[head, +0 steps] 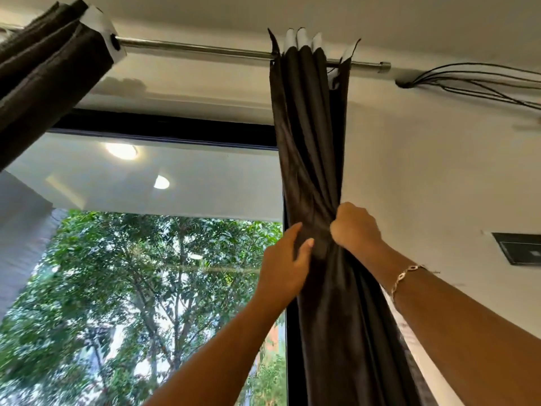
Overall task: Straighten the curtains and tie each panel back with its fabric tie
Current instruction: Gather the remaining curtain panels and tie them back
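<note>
While your right hand (355,227) is clenching the gathered curtain panel (310,127) and your left hand (285,266) is pinching its edge, you are not yet tying it.

Above me a shiny metal rod (205,51) runs just under the ceiling. Past the black window frame (164,127) I see leafy green trees (131,273) and two round lights (121,150) on an overhang. To my right, black cables (468,80) trail along the white wall (424,171), higher up than a dark wall plate (519,249).
</note>
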